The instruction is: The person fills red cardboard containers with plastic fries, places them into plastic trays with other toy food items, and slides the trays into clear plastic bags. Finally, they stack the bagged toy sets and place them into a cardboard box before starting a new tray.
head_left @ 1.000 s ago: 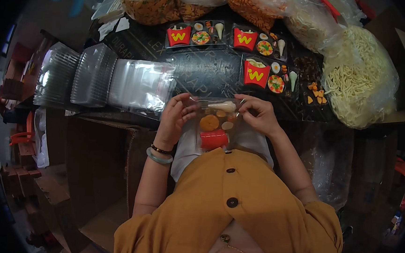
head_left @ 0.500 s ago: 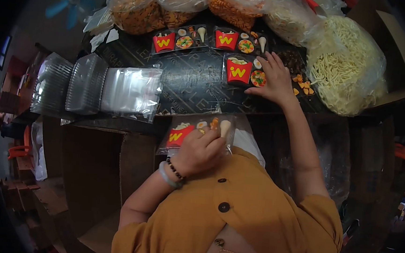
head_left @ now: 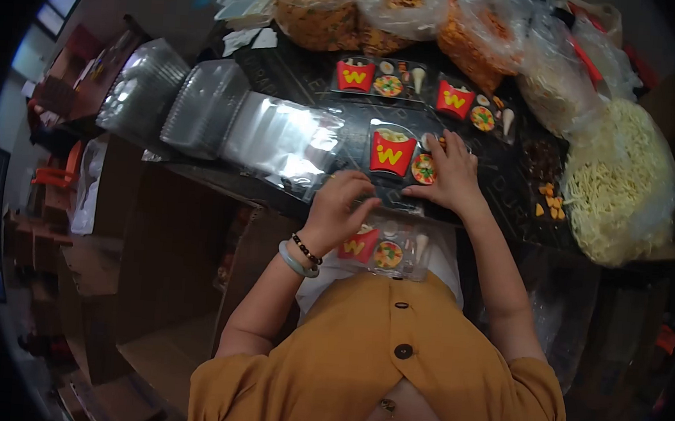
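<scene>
My right hand (head_left: 453, 174) lies over the right side of a clear plastic tray (head_left: 396, 184) on the black tabletop, its thumb at the near edge and its fingers across the far part. Inside are a red toy fries box (head_left: 392, 153) marked with a yellow W and a toy pizza (head_left: 424, 169); my fingers cover the rest. To its left, my left hand (head_left: 342, 208) hovers at the table edge, fingers loosely bent, thumb apart, with nothing visible in it. On my lap rests a similar filled tray (head_left: 389, 253), its left end partly behind my left hand.
Two more filled trays (head_left: 378, 79) (head_left: 476, 111) lie farther back. Stacked clear trays (head_left: 204, 107) and shiny plastic sleeves (head_left: 284, 140) stand at left. Bags of orange pieces (head_left: 483, 37) and cream-coloured pieces (head_left: 621, 183) line the back and right. A cardboard box (head_left: 168, 277) is below left.
My left hand has lifted off the lap tray and moved up to the table edge. The tray under my right hand has slid left relative to those behind it. The camera view has turned.
</scene>
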Action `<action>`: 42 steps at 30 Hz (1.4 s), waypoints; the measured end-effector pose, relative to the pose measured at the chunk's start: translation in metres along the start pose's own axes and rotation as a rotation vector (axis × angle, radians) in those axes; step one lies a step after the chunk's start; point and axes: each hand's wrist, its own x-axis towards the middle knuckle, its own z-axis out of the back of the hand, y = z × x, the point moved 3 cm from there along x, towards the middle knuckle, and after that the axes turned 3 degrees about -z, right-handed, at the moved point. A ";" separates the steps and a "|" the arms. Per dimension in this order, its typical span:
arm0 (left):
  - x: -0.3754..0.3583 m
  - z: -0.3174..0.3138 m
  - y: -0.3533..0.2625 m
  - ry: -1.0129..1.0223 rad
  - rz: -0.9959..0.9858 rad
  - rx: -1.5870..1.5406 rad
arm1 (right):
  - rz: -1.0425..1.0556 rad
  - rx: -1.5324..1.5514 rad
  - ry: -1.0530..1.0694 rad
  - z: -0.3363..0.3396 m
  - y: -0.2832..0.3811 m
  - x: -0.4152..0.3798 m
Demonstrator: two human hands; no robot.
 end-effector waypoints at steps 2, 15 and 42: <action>0.010 0.044 0.029 -0.240 -0.012 0.209 | 0.037 0.011 0.024 -0.001 0.012 0.012; 0.031 0.242 0.197 -0.414 0.832 0.360 | 0.099 0.162 -0.065 0.015 0.017 0.013; 0.113 0.091 0.011 0.037 0.043 -0.065 | -0.046 0.627 -0.677 0.131 -0.034 -0.009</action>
